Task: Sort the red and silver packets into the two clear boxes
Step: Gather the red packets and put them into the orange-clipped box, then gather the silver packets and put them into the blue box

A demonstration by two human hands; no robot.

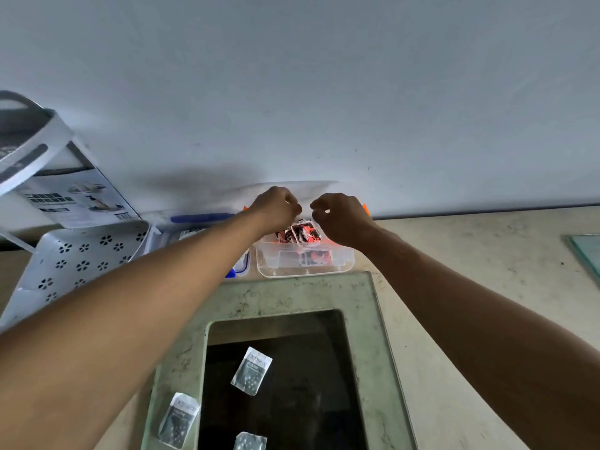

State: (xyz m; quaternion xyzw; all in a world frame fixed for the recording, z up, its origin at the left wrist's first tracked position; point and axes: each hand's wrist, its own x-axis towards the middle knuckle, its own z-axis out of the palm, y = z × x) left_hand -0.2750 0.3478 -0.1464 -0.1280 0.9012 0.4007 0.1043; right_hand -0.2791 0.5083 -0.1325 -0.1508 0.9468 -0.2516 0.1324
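A clear box (305, 267) with orange latches stands at the wall, with several red packets (300, 233) in it. Its translucent lid (302, 190) is raised behind it, against the wall. My left hand (276, 206) and my right hand (341, 217) are over the box's back, side by side, each with its fingers curled on the lid's edge. A second clear box (240, 266) with blue latches stands to the left, mostly hidden under my left forearm. Three silver packets lie near me: one (251, 370) on the dark panel, one (178, 420) at its left, one (250, 441) at the bottom edge.
A dark glass panel (292, 378) in a greenish frame is set in the beige counter (470, 271). A white perforated basket (74, 267) and a printed carton (74, 196) stand at the left. A glass sheet (587, 251) lies at the far right.
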